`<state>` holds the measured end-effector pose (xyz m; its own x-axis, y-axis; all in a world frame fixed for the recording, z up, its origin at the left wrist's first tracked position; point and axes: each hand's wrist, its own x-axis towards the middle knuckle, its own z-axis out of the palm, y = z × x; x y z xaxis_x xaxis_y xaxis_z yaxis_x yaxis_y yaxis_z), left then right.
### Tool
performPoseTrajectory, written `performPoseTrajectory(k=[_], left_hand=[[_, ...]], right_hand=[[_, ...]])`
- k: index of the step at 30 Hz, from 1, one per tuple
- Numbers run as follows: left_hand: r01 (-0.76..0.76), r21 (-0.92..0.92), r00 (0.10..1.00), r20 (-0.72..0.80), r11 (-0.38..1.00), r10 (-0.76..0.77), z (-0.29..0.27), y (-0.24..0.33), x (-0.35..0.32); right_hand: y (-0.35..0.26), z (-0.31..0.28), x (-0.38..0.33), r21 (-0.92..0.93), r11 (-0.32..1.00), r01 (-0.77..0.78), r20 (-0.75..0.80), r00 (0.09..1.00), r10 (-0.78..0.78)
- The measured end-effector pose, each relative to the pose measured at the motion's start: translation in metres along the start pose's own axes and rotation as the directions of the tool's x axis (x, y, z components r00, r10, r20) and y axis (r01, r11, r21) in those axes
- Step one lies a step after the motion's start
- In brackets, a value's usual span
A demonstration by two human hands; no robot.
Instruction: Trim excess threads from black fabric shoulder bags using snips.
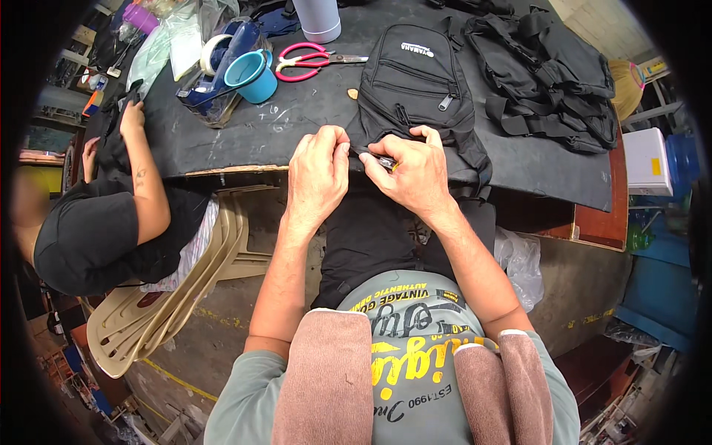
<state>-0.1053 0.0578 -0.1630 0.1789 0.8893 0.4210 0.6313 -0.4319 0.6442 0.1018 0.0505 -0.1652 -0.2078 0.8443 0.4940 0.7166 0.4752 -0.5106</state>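
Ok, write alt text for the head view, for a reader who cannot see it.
Seen from above, a person's left hand and right hand pinch the lower edge of a black sling bag lying on a dark table. Red-handled scissors, a blue cup and a heap of black bags lie on the table; another person sits at left.

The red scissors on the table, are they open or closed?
Closed. The red scissors lie flat on the black table, blades together in a single point, beside the blue cup.
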Motion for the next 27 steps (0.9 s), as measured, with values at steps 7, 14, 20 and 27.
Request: performPoseTrajectory(k=[7,14,20,27], left_hand=[[-0.033,0.044,0.999,-0.04,0.999,0.035,0.006,-0.005,-0.003],[0.139,-0.155,0.968,-0.185,0.978,-0.167,0.007,0.001,0.002],[0.148,0.001,0.986,-0.071,0.989,-0.148,0.002,-0.001,0.011],[0.203,0.03,0.979,-0.032,0.979,-0.202,0.003,-0.004,0.016]], right_hand=[[0.008,0.008,-0.004,-0.037,0.998,0.051,-0.029,0.998,-0.052],[0.011,0.008,0.018,0.054,0.994,0.093,-0.147,0.986,-0.084],[0.012,0.017,0.024,0.116,0.989,-0.097,-0.041,0.994,0.102],[0.019,0.023,0.02,0.14,0.99,-0.014,-0.058,0.998,0.022]])
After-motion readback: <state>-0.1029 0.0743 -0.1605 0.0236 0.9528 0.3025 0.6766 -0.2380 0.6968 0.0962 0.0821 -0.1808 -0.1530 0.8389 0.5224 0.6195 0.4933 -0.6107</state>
